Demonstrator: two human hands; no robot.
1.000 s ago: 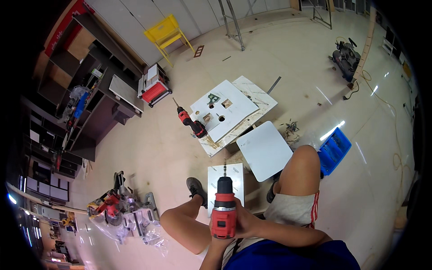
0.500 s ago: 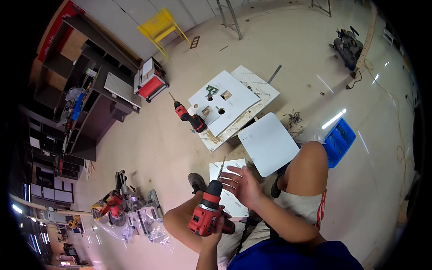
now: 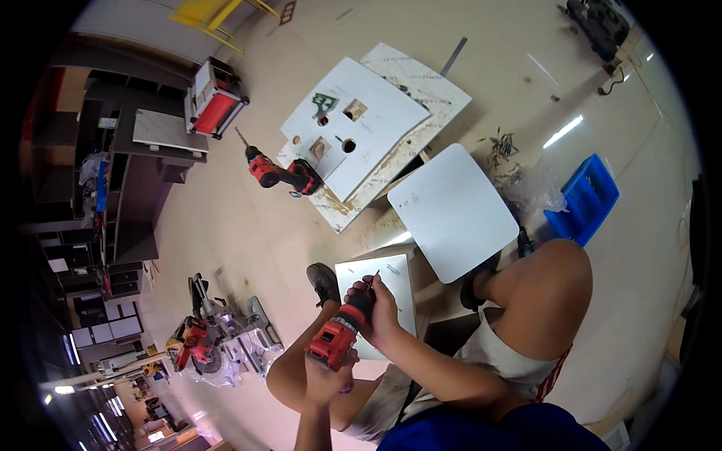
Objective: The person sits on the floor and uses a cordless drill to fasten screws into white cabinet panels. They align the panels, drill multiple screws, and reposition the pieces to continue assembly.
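A red and black cordless drill (image 3: 333,343) is held over my lap, pointing away from me. My left hand (image 3: 327,381) is closed round its handle from below. At its front, my right hand (image 3: 382,316) is closed round the black chuck (image 3: 362,302); the fingers cover most of the drill bit, whose tip shows just past them. Under the hands and between my legs lies a white panel (image 3: 400,279) with small printed marks. Beyond it to the right is a white square board (image 3: 453,214) with rounded corners.
A second red drill (image 3: 263,171) with a bit leans by stacked white boards (image 3: 391,113) with cut holes. A blue tray (image 3: 598,197) and scattered screws (image 3: 502,146) are to the right. A mitre saw (image 3: 218,346) stands at left, a red case (image 3: 216,105) farther back.
My right hand, spread beside the bit before, has closed round the chuck and bit. The drill has shifted slightly up and left in view. The head view has moved, so the surroundings shift.
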